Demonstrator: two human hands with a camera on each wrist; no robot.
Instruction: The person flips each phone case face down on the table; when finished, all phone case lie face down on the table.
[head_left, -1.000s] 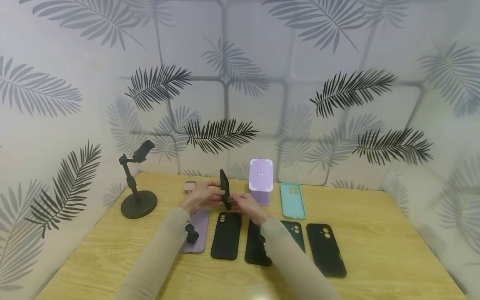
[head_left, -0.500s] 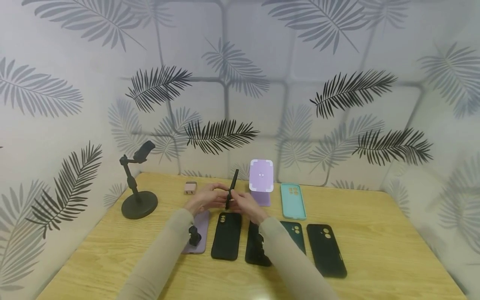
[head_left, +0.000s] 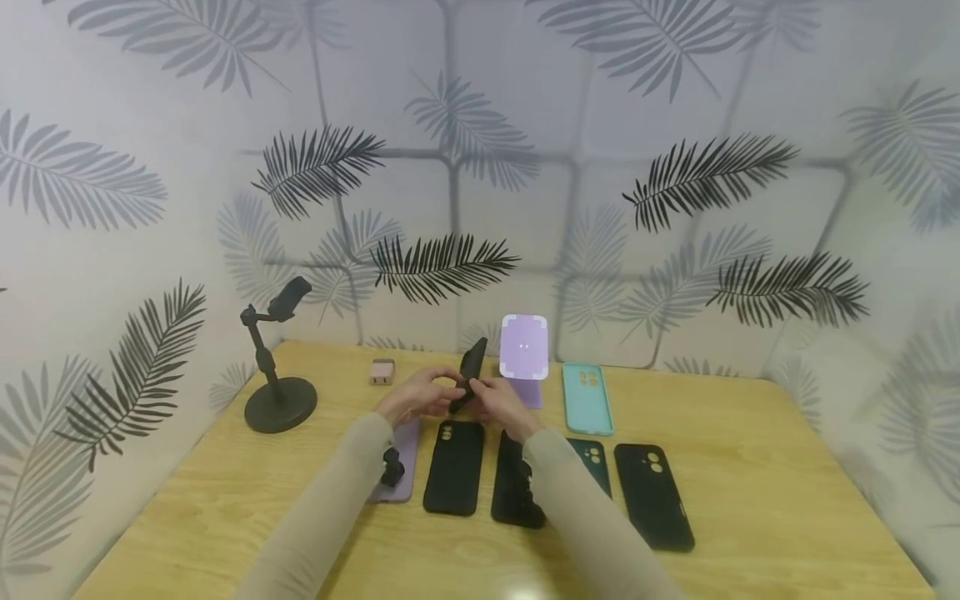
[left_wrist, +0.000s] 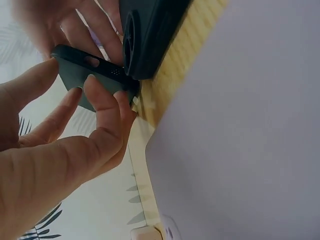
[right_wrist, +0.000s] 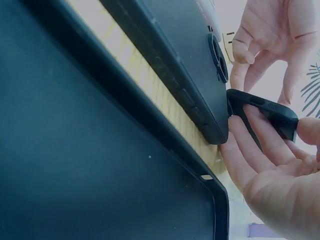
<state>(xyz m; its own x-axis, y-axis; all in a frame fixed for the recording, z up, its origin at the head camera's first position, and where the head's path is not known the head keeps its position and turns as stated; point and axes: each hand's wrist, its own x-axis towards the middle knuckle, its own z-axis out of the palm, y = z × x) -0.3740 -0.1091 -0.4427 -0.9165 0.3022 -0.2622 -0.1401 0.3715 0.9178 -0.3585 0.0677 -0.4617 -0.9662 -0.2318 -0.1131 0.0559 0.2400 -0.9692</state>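
A dark phone case point(head_left: 472, 360) is raised and tilted between both hands over the back middle of the table. In the left wrist view the case point(left_wrist: 100, 69) shows a port cutout and small speaker holes along its end. My left hand point(head_left: 422, 395) holds its near left side, with the thumb at one corner and fingertips against the face. My right hand point(head_left: 504, 407) grips the other side; in the right wrist view its fingers point(right_wrist: 265, 135) reach into the case's hollow and the thumb lies on the edge. Below lies a black phone case point(head_left: 453, 471).
A purple case point(head_left: 405, 467), another black case point(head_left: 513, 492), a dark green case point(head_left: 594, 460) and a black case point(head_left: 652, 496) line the front. Behind are a pink charger point(head_left: 382, 372), purple stand point(head_left: 524, 348), turquoise case point(head_left: 587, 404) and black stand point(head_left: 281, 407).
The held case has shifted right and turned: edge-on half a second ago, it shows more of its broad face now. Both hands have stayed on it.
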